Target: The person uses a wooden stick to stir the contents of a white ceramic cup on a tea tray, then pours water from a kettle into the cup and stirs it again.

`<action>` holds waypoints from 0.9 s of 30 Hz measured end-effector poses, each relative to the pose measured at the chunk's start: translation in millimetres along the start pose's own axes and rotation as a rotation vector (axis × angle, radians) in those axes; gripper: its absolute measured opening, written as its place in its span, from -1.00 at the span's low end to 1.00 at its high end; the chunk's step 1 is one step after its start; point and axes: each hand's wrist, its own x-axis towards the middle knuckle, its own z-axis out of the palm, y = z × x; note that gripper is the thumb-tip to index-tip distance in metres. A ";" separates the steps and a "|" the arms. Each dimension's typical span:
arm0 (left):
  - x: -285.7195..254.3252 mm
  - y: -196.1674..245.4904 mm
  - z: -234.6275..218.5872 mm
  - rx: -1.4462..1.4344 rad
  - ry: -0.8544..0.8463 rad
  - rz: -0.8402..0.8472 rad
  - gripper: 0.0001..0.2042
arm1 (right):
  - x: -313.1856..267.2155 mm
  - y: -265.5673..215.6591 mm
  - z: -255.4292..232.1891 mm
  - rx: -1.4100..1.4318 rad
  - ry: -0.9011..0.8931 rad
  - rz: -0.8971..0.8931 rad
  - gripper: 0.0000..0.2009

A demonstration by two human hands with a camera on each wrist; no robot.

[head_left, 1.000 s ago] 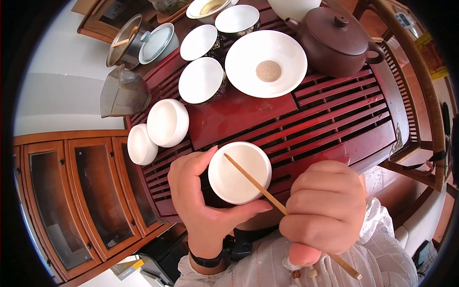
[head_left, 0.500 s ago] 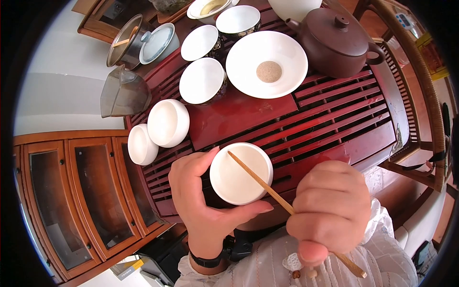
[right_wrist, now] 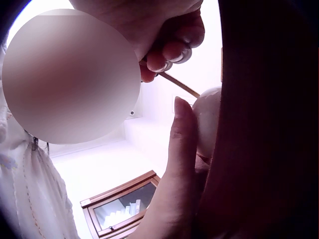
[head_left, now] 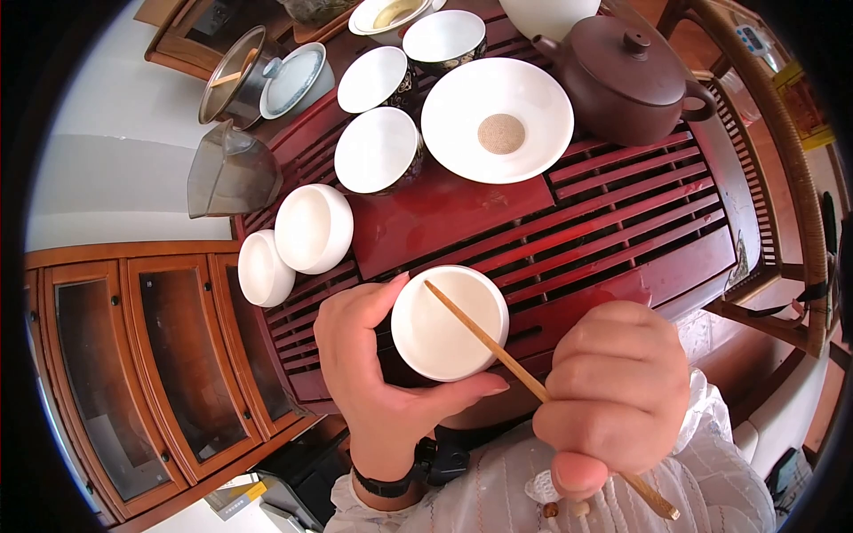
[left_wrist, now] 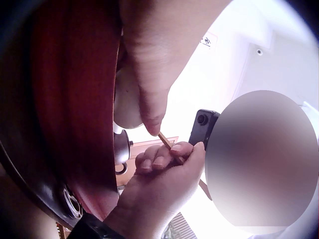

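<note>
In the head view, my left hand (head_left: 366,360) curves its thumb and fingers round a small white cup (head_left: 435,342) at the near edge of the tea tray. My right hand (head_left: 613,386) is a fist round a slender wooden chopstick (head_left: 489,346), whose thick end sticks out below the thumb. The chopstick slants across the cup's rim, its thin tip over the inside of the cup. Both wrist views show the same cup from low down: the left thumb (left_wrist: 153,107) lies against its side, and the right fingers (right_wrist: 174,52) curl round the chopstick.
On the slatted red tray (head_left: 444,222) stand two white cups (head_left: 313,228), several dark-patterned bowls (head_left: 378,149), a wide white bowl (head_left: 444,115) with a brown disc at its bottom, and a brown teapot (head_left: 622,80). A glass pitcher (head_left: 231,173) is at the left edge.
My right hand and the chopstick have shifted slightly to the right since a second ago, and have hardly moved in the last half second. My left hand keeps its hold on the cup.
</note>
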 end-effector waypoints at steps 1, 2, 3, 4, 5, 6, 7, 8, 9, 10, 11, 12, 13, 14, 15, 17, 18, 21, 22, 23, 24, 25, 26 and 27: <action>0.1 0.0 0.1 0.004 0.000 0.005 -0.09 | -0.4 -0.1 0.1 0.000 0.000 0.000 -0.56; 0.2 0.1 0.2 0.004 0.000 0.005 -0.09 | -1.0 -0.3 0.5 0.010 0.015 -0.024 -0.57; 0.1 0.3 0.4 0.008 0.004 0.006 -0.09 | -1.5 -0.4 0.9 0.020 0.029 -0.047 -0.58; 0.0 0.5 0.6 0.012 0.007 0.007 -0.09 | -1.3 -0.2 1.5 0.020 0.029 -0.047 -0.58; -0.2 0.5 1.0 0.011 0.008 0.007 -0.09 | -1.0 0.1 2.2 0.010 0.018 -0.013 -0.57; -0.4 0.4 1.4 0.006 0.011 0.001 -0.09 | -0.7 0.2 2.7 0.000 0.008 0.021 -0.56; -0.6 0.2 1.5 0.001 0.015 -0.005 -0.10 | -0.7 0.1 2.1 0.000 0.008 0.021 -0.56; -0.4 0.1 1.2 0.002 0.015 -0.005 -0.10 | -0.8 -0.1 1.1 -0.002 0.009 -0.007 -0.56; 0.0 0.1 0.9 0.004 0.009 0.003 -0.10 | -1.0 -0.3 0.6 -0.004 0.010 -0.034 -0.56; 0.2 0.1 0.8 0.005 0.004 0.011 -0.10 | -1.0 -0.1 1.3 -0.004 0.009 -0.034 -0.56; 0.1 0.1 0.7 0.005 0.004 0.011 -0.10 | -0.7 0.1 2.7 -0.007 0.016 -0.010 -0.56; 0.1 0.1 0.3 0.002 0.000 0.006 -0.10 | -0.6 0.4 3.6 -0.010 0.023 0.014 -0.55; 0.1 0.0 0.0 0.000 -0.005 0.000 -0.10 | -1.6 0.9 3.1 -0.011 0.023 0.014 -0.55; 0.3 -0.2 -0.1 0.001 -0.005 0.000 -0.10 | -3.3 1.4 2.1 -0.004 0.022 -0.025 -0.56; 0.3 -0.3 0.0 0.008 -0.001 0.008 -0.10 | -4.4 1.6 1.6 0.004 0.021 -0.063 -0.56; -0.2 0.1 0.7 0.015 0.002 0.015 -0.10 | -2.1 1.2 0.9 -0.001 0.005 -0.029 -0.55; -0.5 0.4 1.1 0.013 0.006 0.010 -0.10 | -1.0 1.0 0.5 -0.007 -0.011 0.003 -0.55; 0.6 0.4 -0.2 0.013 0.004 0.009 -0.09 | -2.0 0.0 2.5 -0.011 0.031 -0.045 -0.55; 0.7 0.4 -0.6 0.013 -0.003 0.012 -0.09 | -3.4 -0.7 2.0 0.007 0.031 -0.044 -0.55; 0.1 0.2 0.0 0.013 -0.003 0.012 -0.09 | -3.1 -0.5 2.4 0.007 0.030 -0.044 -0.55; -0.4 -0.2 1.0 0.013 0.003 0.012 -0.09 | -2.1 -0.1 3.3 -0.002 0.024 -0.016 -0.54; -0.5 -0.4 1.6 0.014 0.011 0.014 -0.09 | -1.3 0.4 3.7 -0.011 0.018 0.012 -0.54; 0.0 0.2 1.2 0.014 0.011 0.014 -0.09 | -2.3 1.0 3.8 -0.011 0.018 0.011 -0.54; 0.3 1.2 0.4 0.017 0.007 0.012 -0.09 | -4.4 1.9 4.1 -0.005 0.033 -0.038 -0.54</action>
